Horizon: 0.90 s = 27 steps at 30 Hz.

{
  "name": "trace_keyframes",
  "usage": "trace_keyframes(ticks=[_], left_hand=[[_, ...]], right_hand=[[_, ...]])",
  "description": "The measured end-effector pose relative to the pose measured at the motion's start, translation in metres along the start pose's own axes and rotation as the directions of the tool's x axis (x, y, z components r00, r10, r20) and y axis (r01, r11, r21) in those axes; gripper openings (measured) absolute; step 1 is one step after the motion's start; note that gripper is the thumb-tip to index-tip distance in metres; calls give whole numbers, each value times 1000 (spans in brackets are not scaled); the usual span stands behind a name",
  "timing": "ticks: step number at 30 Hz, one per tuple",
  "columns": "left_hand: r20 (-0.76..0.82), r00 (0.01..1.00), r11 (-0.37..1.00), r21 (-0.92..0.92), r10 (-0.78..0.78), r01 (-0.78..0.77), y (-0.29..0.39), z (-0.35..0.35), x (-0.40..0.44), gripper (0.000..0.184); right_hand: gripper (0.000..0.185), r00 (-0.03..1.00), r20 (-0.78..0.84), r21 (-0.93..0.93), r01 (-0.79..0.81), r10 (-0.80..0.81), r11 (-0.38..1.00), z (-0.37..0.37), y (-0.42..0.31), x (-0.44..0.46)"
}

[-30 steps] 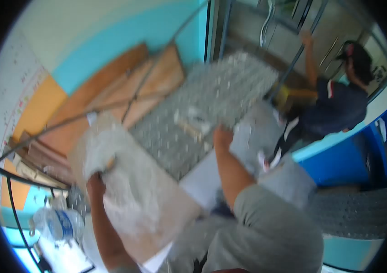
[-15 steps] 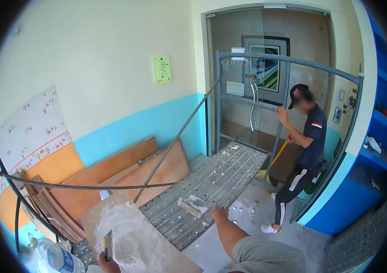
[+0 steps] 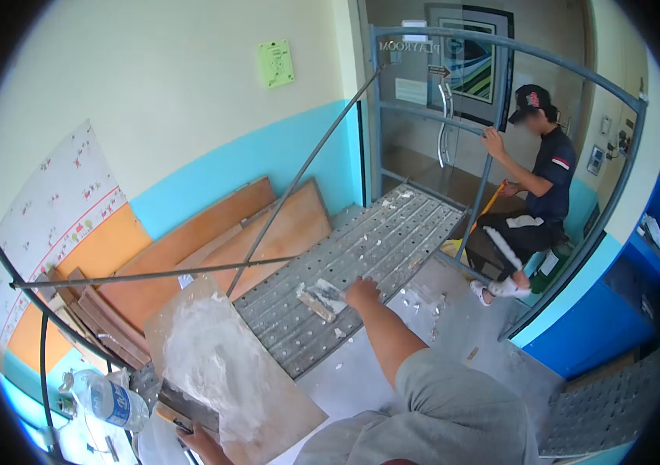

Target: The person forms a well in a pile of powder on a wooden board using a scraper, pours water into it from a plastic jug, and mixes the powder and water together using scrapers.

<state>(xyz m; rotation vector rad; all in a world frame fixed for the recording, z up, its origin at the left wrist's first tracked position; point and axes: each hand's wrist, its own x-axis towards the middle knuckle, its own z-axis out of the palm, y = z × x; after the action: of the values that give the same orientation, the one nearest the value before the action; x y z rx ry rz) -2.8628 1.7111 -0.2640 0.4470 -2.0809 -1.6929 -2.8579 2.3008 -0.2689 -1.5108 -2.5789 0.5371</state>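
Observation:
My left hand [image 3: 204, 443], low in the view, is closed around the pale handle of a putty knife [image 3: 172, 417]. Its grey blade lies at the edge of a brown board [image 3: 291, 411] spread with white plaster [image 3: 217, 364]. My right hand [image 3: 362, 293] reaches out over the metal scaffold plank [image 3: 392, 248], its fingers partly extended and apart. Just left of those fingers lies a wide, plaster-smeared scraper [image 3: 318, 302] with a wooden grip; whether the fingertips touch it is hard to see.
A scaffold frame [image 3: 532, 48] and crossing brace [image 3: 307, 167] surround the plank. Beyond it a person [image 3: 547, 178] holds the frame and a yellow-orange pole [image 3: 491, 208]. A water bottle [image 3: 117, 401] stands lower left. Wooden panels [image 3: 214, 232] lean on the wall; debris [image 3: 431, 302] litters the floor.
My view has tilted down. My right hand has moved closer to the scraper, its fingers loosening. The putty knife has turned flatter in my left hand. The other person has bent a leg.

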Motion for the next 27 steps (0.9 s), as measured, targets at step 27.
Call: trace_keyframes(ticks=[27], left_hand=[[52,885,687,-610,-462,395,1,-26,-99,38]], right_hand=[[31,743,242,-153,664,-624,732,38,-58,-25]])
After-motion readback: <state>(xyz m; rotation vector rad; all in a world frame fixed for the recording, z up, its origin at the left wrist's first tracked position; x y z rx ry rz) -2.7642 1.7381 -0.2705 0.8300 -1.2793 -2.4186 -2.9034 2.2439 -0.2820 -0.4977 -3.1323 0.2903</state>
